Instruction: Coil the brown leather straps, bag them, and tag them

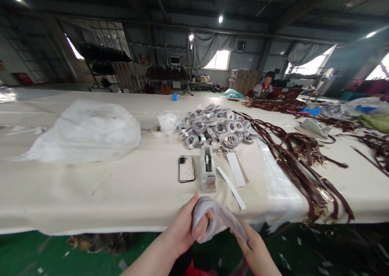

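A strap in pale grey wrapping (227,219) forms a loop at the table's front edge. My left hand (187,223) has its fingers wrapped around the looped part, with some fingertips showing inside the loop. The trailing length of the same strap is pinched in my right hand (251,243), lower and to the right. Just beyond the hands stands a tape dispenser (208,168), with a phone (186,169) lying to its left. White paper strips (235,170) rest on its right. Farther back is a heap of coiled, wrapped straps (212,126).
Brown straps with gold clasps (291,162) spread along the right side of the table (121,199). A large white plastic bag (91,130) lies at the left. Behind the heap's left side is a small clear bag (167,122). Another person (265,90) sits at the far side.
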